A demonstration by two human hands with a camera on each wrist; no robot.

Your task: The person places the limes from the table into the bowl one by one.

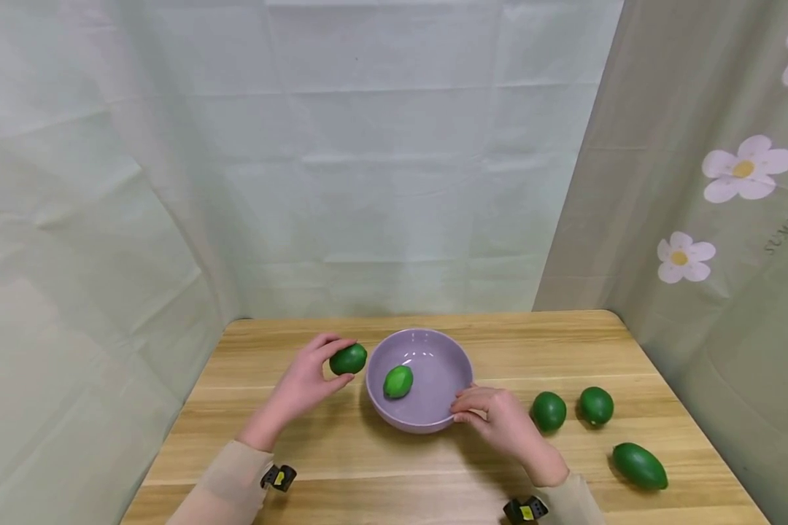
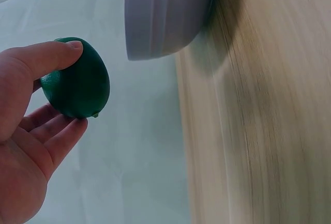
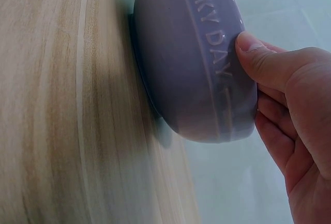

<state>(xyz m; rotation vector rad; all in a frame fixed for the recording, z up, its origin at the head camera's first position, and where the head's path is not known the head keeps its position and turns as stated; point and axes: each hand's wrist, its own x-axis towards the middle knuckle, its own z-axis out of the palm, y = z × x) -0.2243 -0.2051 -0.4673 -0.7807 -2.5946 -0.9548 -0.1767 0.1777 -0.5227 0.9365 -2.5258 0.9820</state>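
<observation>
Note the dark green lime (image 1: 348,359) clamped between thumb and fingertips of the left hand (image 1: 307,379), off the tabletop (image 1: 394,474) and just left of the purple bowl (image 1: 436,383). Note the right hand (image 1: 502,421) likewise, with thumb and fingers clamped on the near-right rim. Treat the smooth skin as likely to slip: pinch firmly without squeezing. Steady the bowl to limit sliding. Hold the lime clear of the rim, avoiding knocks against the brighter lime (image 1: 398,382) inside.
</observation>
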